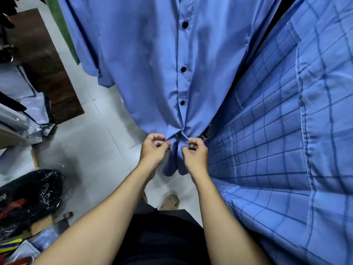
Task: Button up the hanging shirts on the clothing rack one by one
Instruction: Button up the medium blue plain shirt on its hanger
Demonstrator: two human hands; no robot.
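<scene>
- A clothing shop or garment stockroom is suggested
- Shirts are hung close together: a plain blue shirt (pixel 152 64), a blue checked shirt (pixel 286 131), a green garment (pixel 63 29)
- Folded shirts in clear plastic bags (pixel 24 104) are stacked at the left
- A pale tiled floor (pixel 91 142) is seen below

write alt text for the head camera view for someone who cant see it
Seen from above, the left hand and right hand pinch the bottom front edges of a plain blue shirt hanging on the rack, three dark buttons closed above them. A blue checked shirt hangs to the right.
</scene>
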